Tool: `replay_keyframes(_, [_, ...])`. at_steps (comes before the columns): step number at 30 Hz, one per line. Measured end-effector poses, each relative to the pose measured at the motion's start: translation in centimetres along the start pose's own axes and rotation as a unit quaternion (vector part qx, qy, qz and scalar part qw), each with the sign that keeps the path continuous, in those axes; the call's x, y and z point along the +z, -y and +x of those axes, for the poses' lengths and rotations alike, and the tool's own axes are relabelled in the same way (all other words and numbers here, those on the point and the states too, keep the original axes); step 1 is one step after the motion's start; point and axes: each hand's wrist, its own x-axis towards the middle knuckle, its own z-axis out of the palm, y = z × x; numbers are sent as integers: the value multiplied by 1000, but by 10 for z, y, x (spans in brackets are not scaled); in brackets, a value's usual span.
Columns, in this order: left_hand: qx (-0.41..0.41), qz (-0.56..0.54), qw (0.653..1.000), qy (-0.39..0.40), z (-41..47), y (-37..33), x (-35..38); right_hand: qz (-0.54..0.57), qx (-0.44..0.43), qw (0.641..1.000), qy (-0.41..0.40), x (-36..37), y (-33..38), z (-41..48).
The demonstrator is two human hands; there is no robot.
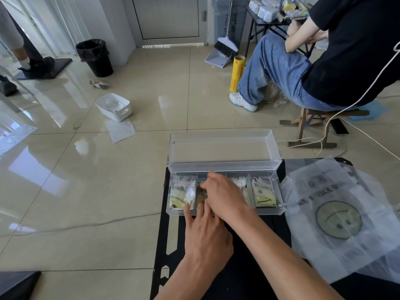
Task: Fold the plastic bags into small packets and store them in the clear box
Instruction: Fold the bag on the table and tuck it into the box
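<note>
My right hand [223,195] reaches down into the second compartment from the left of the clear box [268,211], its fingers bent over the folded packet [201,194]. The fingertips are hidden, so I cannot tell whether that grip pinches the packet or only presses on it. My left hand [205,234] lies just in front, its grip wide, the straight fingers touching the box's front wall and the packet's near end.

To do this well, I judge that I should keep the folds flat under the right fingers and steady the box with the left. I should slide the packet down between the dividers, so it does not spring open.

The packet is blurred. As far as I can tell, its long axis runs front to back, away from me, like the left packet [183,195] and the right packet [265,195] in the end compartments. The box itself runs left to right across the black worktop [240,269], with its lid [220,148] thrown open behind. An unfolded bag [337,219] with a smiley face lies spread out just to the right of the box.
</note>
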Motion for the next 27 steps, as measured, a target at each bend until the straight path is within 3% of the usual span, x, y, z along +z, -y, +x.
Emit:
replay_keyframes(6, [-6, -38, 999, -5, 6, 2, -1, 15, 10, 999, 30, -6, 3, 1])
replay_keyframes(14, [-14, -55, 998, -30, 3, -6, -10, 53, 66, 996, 12, -15, -3, -3])
replay_keyframes(21, [-24, -25, 998, 43, 3, -3, -20, 55, 36, 995, 79, -11, -1, -6])
replay_keyframes(27, [-39, -6, 998, 59, -4, -12, -35, 84, 42, 995, 45, -29, -5, -11])
